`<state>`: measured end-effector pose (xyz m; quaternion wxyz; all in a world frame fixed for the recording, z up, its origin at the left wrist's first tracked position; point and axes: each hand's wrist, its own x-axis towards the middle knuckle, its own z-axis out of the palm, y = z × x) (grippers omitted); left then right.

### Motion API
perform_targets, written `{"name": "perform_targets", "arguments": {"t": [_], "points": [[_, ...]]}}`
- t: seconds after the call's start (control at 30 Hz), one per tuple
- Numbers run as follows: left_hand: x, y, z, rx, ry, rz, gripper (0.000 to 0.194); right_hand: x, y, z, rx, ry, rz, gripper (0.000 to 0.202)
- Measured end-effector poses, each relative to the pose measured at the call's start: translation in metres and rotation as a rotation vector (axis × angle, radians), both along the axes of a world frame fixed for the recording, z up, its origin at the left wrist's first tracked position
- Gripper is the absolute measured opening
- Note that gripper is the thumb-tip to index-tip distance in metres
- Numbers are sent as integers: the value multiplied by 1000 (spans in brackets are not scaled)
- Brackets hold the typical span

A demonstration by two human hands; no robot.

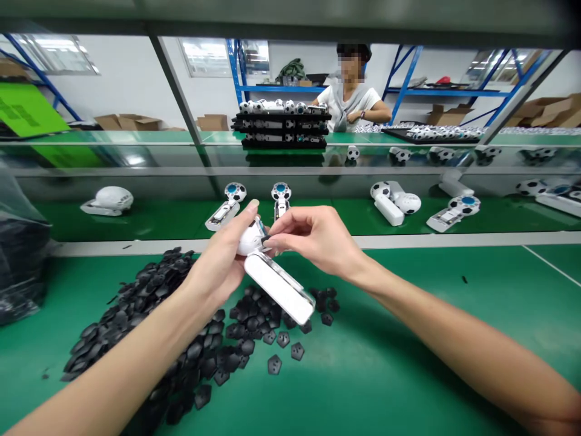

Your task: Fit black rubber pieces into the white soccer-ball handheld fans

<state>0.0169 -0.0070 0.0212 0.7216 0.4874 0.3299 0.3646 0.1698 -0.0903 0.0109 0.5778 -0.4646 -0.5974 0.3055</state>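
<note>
My left hand (pixel 222 257) is wrapped round the rounded head of a white device (pixel 281 287), whose long flat arm points down to the right. Thumb and fingers of my right hand (pixel 313 236) pinch a small black piece (pixel 266 239) against the side of that head. Below both hands, many black pentagonal pieces (pixel 254 315) lie on the green table (pixel 385 363), with a larger heap (pixel 136 303) to the left. The far side of the device's head is hidden by my left fingers.
Along the green conveyor (pixel 336 218) sit several white devices, some with football-patterned heads (pixel 465 204). A clear plastic bag (pixel 20 254) with dark contents is at the left edge. Black trays (pixel 281 130) stand stacked at the back, near a person (pixel 349 100).
</note>
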Motion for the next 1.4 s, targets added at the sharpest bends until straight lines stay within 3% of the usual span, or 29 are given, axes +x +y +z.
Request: {"name": "perform_targets", "arguments": {"t": [0.2,0.43,0.7,0.9,1.1,1.27,1.4], "points": [[-2,-8,1,8,52,-28,50,-5,-4,5,-57,-100,-39,9],[-5,-16,0,107,76,37,48,-14,-11,6,15,-327,-150,11],[-4,-26,9,255,159,172,44,-18,-12,10,-34,-254,-204,33],[-6,-31,15,301,183,140,43,-13,-14,21,-116,-232,-114,38],[-5,-31,14,313,211,118,51,-14,-20,20,-83,-426,-125,37],[-2,-35,24,274,114,85,50,-27,-19,15,-10,-802,-347,24],[0,-29,30,303,13,64,50,-13,-22,23,-63,-786,-360,27]]}}
